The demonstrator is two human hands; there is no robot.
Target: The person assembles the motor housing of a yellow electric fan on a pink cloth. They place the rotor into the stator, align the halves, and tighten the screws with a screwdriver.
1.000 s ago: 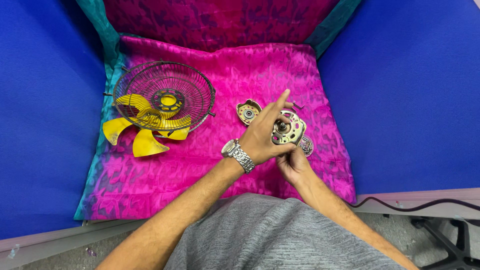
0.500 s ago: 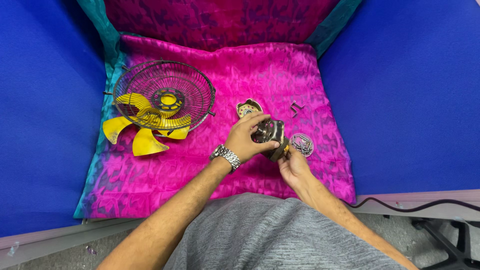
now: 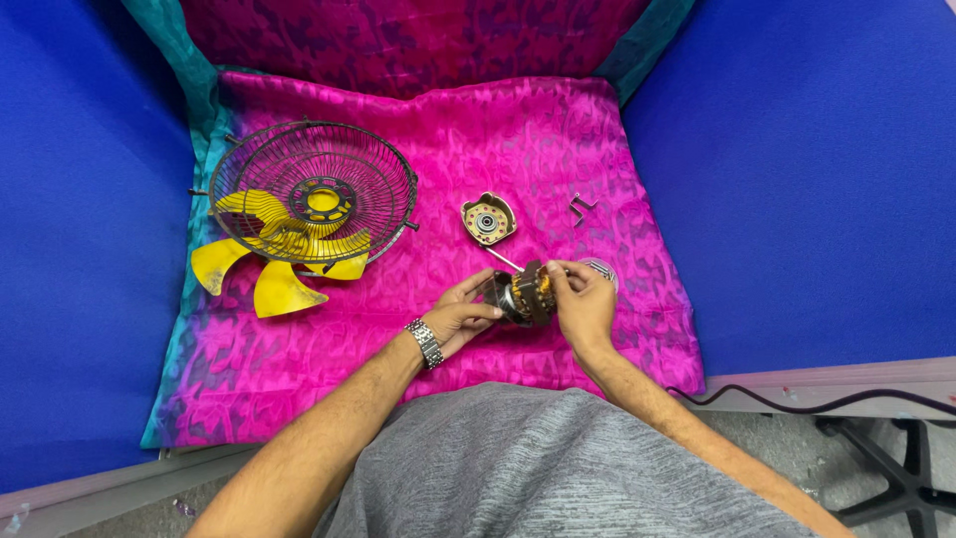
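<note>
Copper windings and steel make the fan motor (image 3: 526,292) dense, rigid and likely heavy; you have it just above the pink cloth (image 3: 398,299), left hand (image 3: 460,311) cupping its casing, right hand (image 3: 583,304) pinching the winding end. Grip the metal shell, not the fragile wire.

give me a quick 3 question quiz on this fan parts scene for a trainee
1. True or false: the yellow plastic fan blade lies partly under the round dark wire fan guard.
2. Which hands grip the small metal motor core with copper windings? A) left only B) right only C) both
3. What lies on the pink cloth just beyond the hands?

Key: 1 true. 2 C: left hand and right hand. 3 a small tan metal end cap with a centre bearing.
</note>
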